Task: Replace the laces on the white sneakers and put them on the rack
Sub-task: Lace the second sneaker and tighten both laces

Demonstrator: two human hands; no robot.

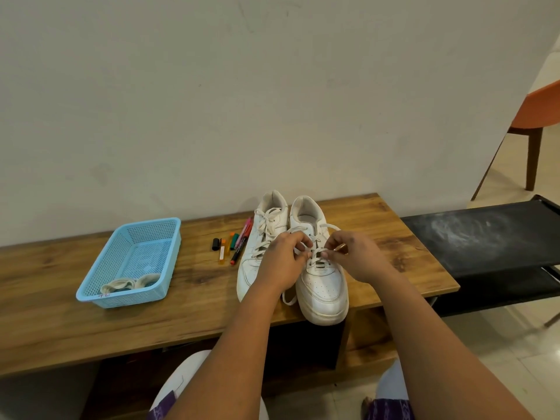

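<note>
Here both hands work the lace (pixel 315 253) on the near shoe (pixel 322 286) at the bench (pixel 91 322) edge: left hand (pixel 280 263) and right hand (pixel 354 257) each pinch it. Draw evenly; the other shoe (pixel 260 247) waits behind, the rack (pixel 485 237) beyond.

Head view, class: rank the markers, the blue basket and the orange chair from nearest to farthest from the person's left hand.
From the left hand:
1. Markers, just to its left on the bench.
2. Blue basket, further left.
3. Orange chair, far right, by the wall.
</note>
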